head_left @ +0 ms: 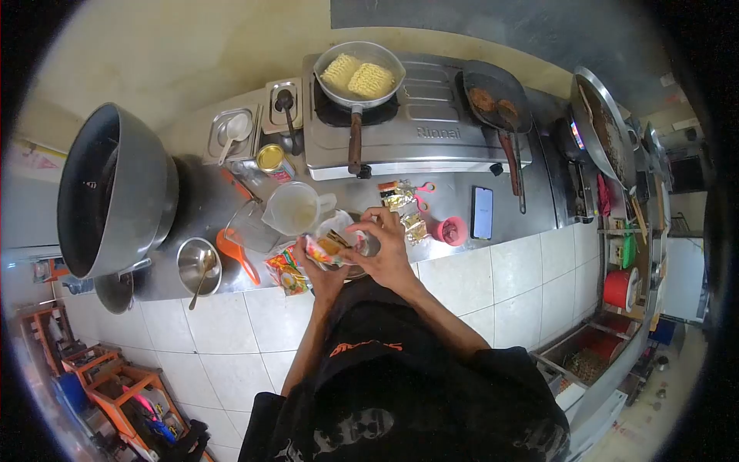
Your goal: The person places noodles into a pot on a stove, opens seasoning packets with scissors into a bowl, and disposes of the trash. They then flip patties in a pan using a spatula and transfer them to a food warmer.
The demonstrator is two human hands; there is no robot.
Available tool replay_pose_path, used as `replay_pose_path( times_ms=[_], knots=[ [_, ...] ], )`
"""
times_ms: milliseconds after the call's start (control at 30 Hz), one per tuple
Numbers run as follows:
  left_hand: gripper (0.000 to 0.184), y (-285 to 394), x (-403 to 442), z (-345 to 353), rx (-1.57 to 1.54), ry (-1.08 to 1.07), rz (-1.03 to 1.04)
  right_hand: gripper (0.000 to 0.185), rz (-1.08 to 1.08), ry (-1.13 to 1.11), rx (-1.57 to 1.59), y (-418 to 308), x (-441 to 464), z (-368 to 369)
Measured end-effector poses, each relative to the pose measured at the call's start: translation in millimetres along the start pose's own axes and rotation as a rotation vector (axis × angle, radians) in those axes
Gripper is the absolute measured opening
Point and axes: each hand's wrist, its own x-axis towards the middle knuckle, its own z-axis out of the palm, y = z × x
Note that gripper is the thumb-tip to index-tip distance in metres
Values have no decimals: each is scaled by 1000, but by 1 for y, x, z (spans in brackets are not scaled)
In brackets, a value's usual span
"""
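Near the counter's front edge, my left hand (323, 279) grips a small, colourful instant noodle packet (327, 248). My right hand (387, 252) is closed at the packet's upper right side, thumb and fingers pinched together. Whether it also holds a smaller sachet is hard to make out. Another colourful noodle packet (288, 273) lies just left of my left hand. A translucent measuring jug (291, 209) stands right behind the hands. Beyond it, two noodle blocks (358, 75) sit in a saucepan (391, 55) on the stove.
On the steel stove (431, 100), a dark pan (504, 73) holds browned pieces. Right of my hands are torn sachets (416, 229), pink scissors (422, 198), a pink cup (451, 231) and a phone (483, 213). Leftward are a steel bowl (185, 266), orange-handled tool (237, 250) and large pot (146, 208).
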Motion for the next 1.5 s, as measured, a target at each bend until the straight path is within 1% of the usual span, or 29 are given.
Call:
replay_pose_path(
  times_ms=[67, 133, 200, 267, 300, 333, 367, 400, 433, 500, 533, 633, 733, 800, 867, 933, 967, 1000, 1067, 1100, 1133, 1200, 1267, 1300, 1333, 1367, 1400, 1467, 1500],
  knots=[
    [114, -14, -7, -12, 90, 9, 16, 25, -24, -26, 13, 5, -1, -5],
    [109, -25, -10, -29, 160, 96, 49, 26, 218, 20, 212, 30, 8, -15],
    [104, -60, -23, -39, 219, 204, 8, 24, 236, 75, 187, 101, 12, -8],
    [97, -82, -43, -64, -80, 258, -189, 29, 403, -73, -155, 200, -3, 10],
    [99, -83, -44, -75, 154, 247, -131, 29, 402, -67, -151, 226, -10, 24],
    [99, -83, -45, -78, 157, 245, -124, 36, 536, -161, -417, 244, -17, 37],
    [99, -84, -46, -80, 396, 146, -217, 44, 667, -257, -682, 255, -23, 46],
    [99, -89, -47, -82, 634, 48, -308, 44, 664, -252, -676, 257, -27, 52],
    [99, -102, -50, -79, 750, -28, -294, 48, 708, -210, -618, 259, -30, 56],
    [99, -119, -51, -73, 727, -105, -290, 49, 714, -121, -577, 299, -42, 78],
    [99, -125, -50, -72, 752, -162, -263, 49, 704, -130, -574, 293, -40, 78],
    [99, -144, -38, -63, 780, -91, -181, 45, 734, -81, -568, 272, -29, 72],
    [98, -144, -21, -66, 738, -33, -187, 34, 623, 46, -326, 256, -21, 64],
    [100, -136, -16, -73, 747, -57, -208, 27, 482, 86, -2, 249, -16, 54],
    [102, -122, -10, -77, 695, 67, -92, 25, 513, 95, 6, 237, -19, 47],
    [103, -119, -14, -82, 604, 53, -31, 23, 445, 298, 379, 228, -34, 39],
    [104, -121, -19, -87, 602, 17, 44, 24, 608, 372, 576, 180, -33, 25],
    [104, -119, -23, -90, 600, -13, 116, 24, 616, 408, 551, 158, -41, 19],
    [101, -104, -30, -96, 459, 7, 91, 20, 758, 573, 784, 123, -59, 16],
    [101, -107, -37, -99, 409, 88, 121, 20, 760, 594, 769, 102, -67, 14],
    [101, -110, -45, -103, 360, 172, 146, 18, 800, 524, 888, 79, -76, 12],
    [104, -82, -50, -105, 311, 144, 112, 11, 910, 348, 1074, 61, -108, 19],
    [89, -29, -47, -105, 12, -56, 279, 9, 1057, -21, 1006, 20, -121, 20],
    [89, -13, -44, -106, 5, -56, 279, 9, 1063, -155, 1031, 9, -128, 23],
    [70, 0, -39, -106, 41, -299, 351, 9, 1028, -289, 1012, 1, -133, 26],
    [52, 7, -36, -105, 82, -540, 423, 9, 1026, -298, 1059, -6, -135, 30],
    [52, 10, -36, -104, 85, -532, 427, 10, 1023, -307, 1111, -11, -135, 32],
    [18, 13, -33, -104, -168, -616, 279, 11, 1022, -320, 1099, -1, -137, 32],
    [12, 12, -32, -106, -103, -597, 346, 13, 1032, -329, 1083, 0, -132, 30]
  ],
)
